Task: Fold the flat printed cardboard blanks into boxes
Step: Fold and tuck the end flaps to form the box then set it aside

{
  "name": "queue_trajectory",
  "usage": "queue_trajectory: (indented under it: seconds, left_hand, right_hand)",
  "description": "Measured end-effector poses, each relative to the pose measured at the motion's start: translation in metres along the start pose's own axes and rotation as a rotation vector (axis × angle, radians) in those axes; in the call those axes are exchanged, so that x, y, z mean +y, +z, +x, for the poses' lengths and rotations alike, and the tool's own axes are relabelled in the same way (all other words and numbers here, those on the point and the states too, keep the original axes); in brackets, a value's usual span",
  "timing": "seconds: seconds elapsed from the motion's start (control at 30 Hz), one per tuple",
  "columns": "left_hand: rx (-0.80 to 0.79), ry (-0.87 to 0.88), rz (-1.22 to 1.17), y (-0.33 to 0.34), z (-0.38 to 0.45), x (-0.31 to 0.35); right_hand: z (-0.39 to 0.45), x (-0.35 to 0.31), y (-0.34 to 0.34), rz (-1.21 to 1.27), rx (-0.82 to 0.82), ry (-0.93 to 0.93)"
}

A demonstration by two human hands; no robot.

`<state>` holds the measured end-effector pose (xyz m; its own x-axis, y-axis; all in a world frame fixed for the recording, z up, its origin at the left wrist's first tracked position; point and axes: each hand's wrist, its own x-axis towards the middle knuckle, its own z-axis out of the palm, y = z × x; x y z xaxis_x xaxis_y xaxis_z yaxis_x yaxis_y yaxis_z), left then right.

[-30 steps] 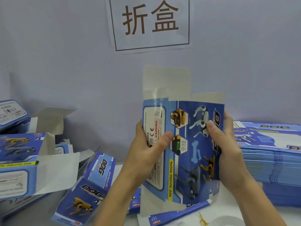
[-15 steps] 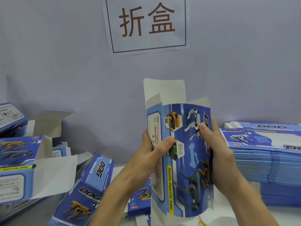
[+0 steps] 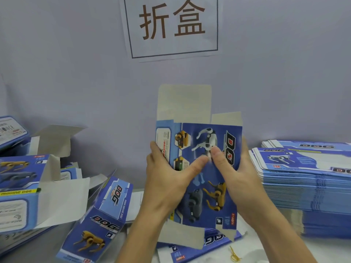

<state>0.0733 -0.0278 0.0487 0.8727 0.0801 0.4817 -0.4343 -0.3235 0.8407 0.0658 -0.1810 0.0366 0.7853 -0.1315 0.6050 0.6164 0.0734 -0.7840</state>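
**Push the flat box open into a tube**

Your left hand and right hand both grip the cardboard blank, held upright in the air in front of you. Fingers wrap behind it and both thumbs press on the printed front. Squeeze the two sides toward each other gently so the folds pop out square. Don't bend the picture panel.

Folded boxes lie on the counter to your left. The stack of flat blanks sits to your right. Another blank lies just under your hands, so keep the bottom flaps clear of it.
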Motion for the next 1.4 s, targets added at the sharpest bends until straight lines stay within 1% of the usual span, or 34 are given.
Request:
queue_trajectory:
  seconds: [0.07, 0.1, 0.17, 0.23, 0.27, 0.33, 0.4, 0.47, 0.5, 0.57, 0.63, 0.7, 0.77, 0.83, 0.87, 1.0, 1.17, 1.23, 1.27, 1.4]
  left_hand:
    - [-0.023, 0.050, -0.165, 0.003, -0.003, -0.002]
    - [-0.016, 0.083, -0.198, 0.005, -0.005, -0.001]
    - [-0.013, 0.157, -0.204, 0.007, -0.008, 0.001]
    - [-0.030, 0.191, -0.205, 0.009, -0.009, 0.005]
    - [-0.044, 0.192, -0.208, 0.010, -0.010, 0.007]
    - [-0.096, 0.165, -0.234, 0.011, -0.011, 0.010]
    - [-0.148, 0.123, -0.269, 0.011, -0.011, 0.011]
    - [-0.160, 0.072, -0.279, 0.008, -0.010, 0.010]
    - [-0.143, 0.043, -0.289, 0.007, -0.009, 0.009]
    - [-0.045, -0.008, -0.298, 0.002, -0.006, 0.009]
    - [0.028, 0.005, -0.325, -0.003, -0.003, 0.010]
    - [0.084, 0.065, -0.337, -0.007, -0.001, 0.010]
    - [0.124, 0.171, -0.305, -0.010, 0.001, 0.009]
    - [0.118, 0.259, -0.282, -0.011, -0.001, 0.010]
    - [0.100, 0.269, -0.298, -0.010, -0.002, 0.012]
    - [0.020, 0.269, -0.346, -0.005, -0.005, 0.016]
    - [0.070, 0.220, -0.314, -0.005, -0.006, 0.019]
    - [0.071, 0.196, -0.335, -0.007, -0.007, 0.021]
    - [0.068, 0.179, -0.371, -0.008, -0.007, 0.022]
    - [0.093, 0.070, -0.490, -0.012, -0.007, 0.026]
  right_hand:
    - [0.000, -0.002, 0.004, -0.039, 0.024, -0.030]
    - [0.000, -0.003, 0.005, -0.040, 0.029, -0.034]
    - [0.001, -0.002, 0.001, -0.007, 0.027, -0.028]
    - [0.001, -0.004, -0.006, 0.070, 0.005, 0.006]
    - [0.001, -0.007, -0.010, 0.080, -0.008, 0.016]
    - [0.001, -0.013, -0.017, 0.013, -0.005, -0.002]
    - [0.001, -0.016, -0.019, -0.041, 0.018, -0.054]
    - [0.001, -0.015, -0.018, -0.039, 0.024, -0.135]
    - [0.000, -0.014, -0.015, -0.029, 0.022, -0.148]
    - [-0.002, -0.012, -0.009, -0.031, -0.010, -0.130]
    - [-0.005, -0.012, 0.001, -0.066, -0.062, -0.156]
    - [-0.006, -0.011, 0.007, -0.077, -0.088, -0.158]
    - [-0.005, -0.009, 0.009, -0.089, -0.079, -0.144]
    - [-0.004, -0.010, 0.007, -0.093, -0.069, -0.112]
    - [-0.003, -0.010, 0.005, -0.081, -0.072, -0.099]
    - [0.000, -0.015, 0.000, -0.009, -0.136, -0.070]
    - [0.000, -0.025, 0.006, 0.029, -0.144, 0.019]
    - [0.006, -0.032, 0.008, 0.089, -0.130, 0.059]
    - [0.009, -0.036, 0.010, 0.095, -0.090, 0.067]
    - [0.002, -0.046, 0.013, 0.133, -0.048, 0.103]
